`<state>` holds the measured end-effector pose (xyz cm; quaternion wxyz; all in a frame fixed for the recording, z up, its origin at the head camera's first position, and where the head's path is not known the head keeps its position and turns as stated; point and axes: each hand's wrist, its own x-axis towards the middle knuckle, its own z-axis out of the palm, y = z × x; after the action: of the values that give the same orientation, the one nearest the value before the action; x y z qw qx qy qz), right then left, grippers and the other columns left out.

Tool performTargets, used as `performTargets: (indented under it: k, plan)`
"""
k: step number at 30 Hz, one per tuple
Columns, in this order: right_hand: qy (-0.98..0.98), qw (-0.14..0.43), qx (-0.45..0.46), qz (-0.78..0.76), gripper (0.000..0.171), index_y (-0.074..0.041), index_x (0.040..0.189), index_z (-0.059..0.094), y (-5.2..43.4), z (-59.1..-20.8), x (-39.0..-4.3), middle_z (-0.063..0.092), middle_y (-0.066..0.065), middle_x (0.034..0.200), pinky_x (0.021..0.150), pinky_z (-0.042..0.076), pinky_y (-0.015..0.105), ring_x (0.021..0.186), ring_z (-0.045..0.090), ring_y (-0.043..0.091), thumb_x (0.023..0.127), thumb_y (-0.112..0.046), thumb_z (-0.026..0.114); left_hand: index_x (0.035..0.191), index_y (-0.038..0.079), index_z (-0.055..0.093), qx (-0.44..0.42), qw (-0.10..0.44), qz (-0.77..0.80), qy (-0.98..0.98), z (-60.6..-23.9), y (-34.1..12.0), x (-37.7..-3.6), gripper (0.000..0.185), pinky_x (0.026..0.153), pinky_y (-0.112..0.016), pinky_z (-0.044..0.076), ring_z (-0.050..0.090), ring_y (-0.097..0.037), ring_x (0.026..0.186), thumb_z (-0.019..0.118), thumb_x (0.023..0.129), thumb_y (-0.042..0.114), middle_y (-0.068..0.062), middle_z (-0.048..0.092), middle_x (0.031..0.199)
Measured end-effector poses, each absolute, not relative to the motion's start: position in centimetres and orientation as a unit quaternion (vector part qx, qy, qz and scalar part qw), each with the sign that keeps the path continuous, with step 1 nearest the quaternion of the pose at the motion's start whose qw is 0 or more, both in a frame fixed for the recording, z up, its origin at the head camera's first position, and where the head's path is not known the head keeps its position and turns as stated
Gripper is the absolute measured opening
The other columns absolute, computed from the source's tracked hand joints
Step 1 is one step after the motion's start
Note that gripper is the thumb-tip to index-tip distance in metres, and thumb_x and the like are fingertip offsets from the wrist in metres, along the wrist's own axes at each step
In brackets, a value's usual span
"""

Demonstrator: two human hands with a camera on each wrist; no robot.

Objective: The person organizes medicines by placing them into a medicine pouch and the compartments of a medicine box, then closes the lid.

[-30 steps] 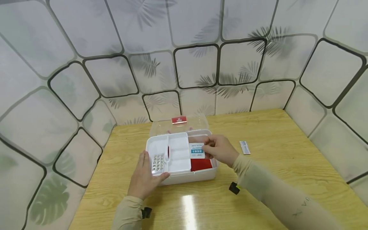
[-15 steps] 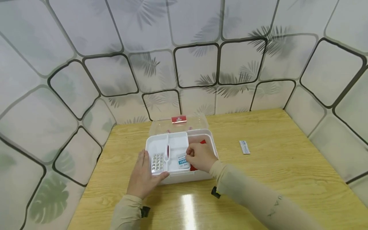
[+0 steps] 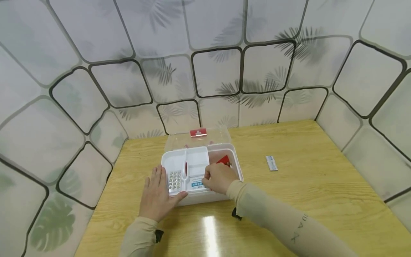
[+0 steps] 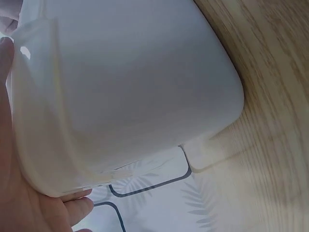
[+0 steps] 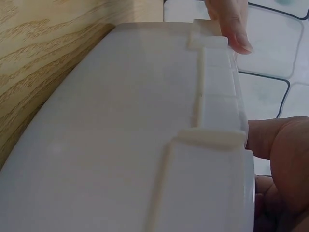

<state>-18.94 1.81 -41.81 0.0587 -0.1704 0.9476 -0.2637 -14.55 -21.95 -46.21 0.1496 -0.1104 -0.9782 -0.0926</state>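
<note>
Item: small white-and-blue paper packet (image 3: 196, 184), lying in the front tray compartment of my white plastic first-aid box (image 3: 236, 155) on the wooden desk (image 3: 305, 185) | right hand (image 3: 219, 177) pinches its right edge, long axis left-right | left hand (image 3: 158, 194) flat, fingers relaxed, against box's front-left corner.

The right hand (image 3: 219, 177) is covering part of the blue-and-white packet (image 3: 196, 184) in the white tray (image 3: 196, 160), and its print is staying too small to read. The hand is also hiding most of the red item (image 3: 224, 159) deeper in the white box (image 3: 238, 167). The wrist views are showing only the box's outer wall, with both hands cut off by the edges. The small strip (image 3: 271, 163) on the table (image 3: 321, 178) is too small to identify.
</note>
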Motion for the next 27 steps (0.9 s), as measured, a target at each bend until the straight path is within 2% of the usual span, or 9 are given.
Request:
performTargets:
  k: [11,15,19,23,27]
  plan:
    - [0.929,0.034,-0.183,-0.321,0.019,-0.022,0.07,0.059,4.3,-40.5,-19.2,0.054,-0.01,0.06,0.053,0.042,0.026,0.055,0.049,0.008,0.087,-0.027,0.066,0.146,-0.011,0.024,-0.1,0.125,-0.081,-0.984,-46.2,-22.0,-14.6,0.12,0.111,-0.059,0.014,0.015,-0.039,0.143,0.048,0.075,0.083,-0.026,0.02,0.154]
    - [0.922,0.02,-0.157,-0.354,0.016,-0.019,0.075,0.062,7.9,-39.5,-20.3,0.055,-0.005,0.065,0.057,0.042,0.028,0.061,0.049,0.012,0.088,-0.026,0.066,0.145,-0.011,0.025,-0.102,0.128,-0.084,-0.983,-46.1,-21.9,-14.7,0.12,0.111,-0.058,0.016,0.017,-0.039,0.143,0.05,0.075,0.082,-0.026,0.023,0.153]
    - [0.93,0.008,-0.127,-0.346,0.013,-0.014,0.086,0.067,13.4,-39.8,-22.1,0.06,-0.001,0.074,0.062,0.045,0.032,0.067,0.052,0.016,0.091,-0.025,0.063,0.145,-0.012,0.026,-0.106,0.131,-0.087,-0.982,-46.1,-21.9,-14.8,0.119,0.111,-0.058,0.016,0.019,-0.04,0.142,0.052,0.075,0.081,-0.027,0.023,0.152]
    - [0.946,0.023,-0.072,-0.314,0.027,-0.007,0.103,0.066,19.7,-41.5,-23.8,0.065,0.009,0.094,0.072,0.049,0.041,0.083,0.059,0.024,0.096,-0.03,0.057,0.145,-0.013,0.026,-0.107,0.134,-0.087,-0.981,-46.1,-21.9,-14.8,0.12,0.111,-0.058,0.017,0.018,-0.04,0.142,0.052,0.074,0.081,-0.027,0.023,0.152]
    - [0.955,0.049,-0.008,-0.292,0.05,0.003,0.117,0.059,24.9,-43.8,-24.6,0.06,0.022,0.114,0.082,0.048,0.05,0.101,0.057,0.037,0.097,-0.042,0.05,0.144,-0.013,0.026,-0.108,0.134,-0.088,-0.981,-46.3,-22.0,-14.8,0.12,0.111,-0.058,0.018,0.019,-0.04,0.142,0.051,0.074,0.081,-0.028,0.024,0.152]
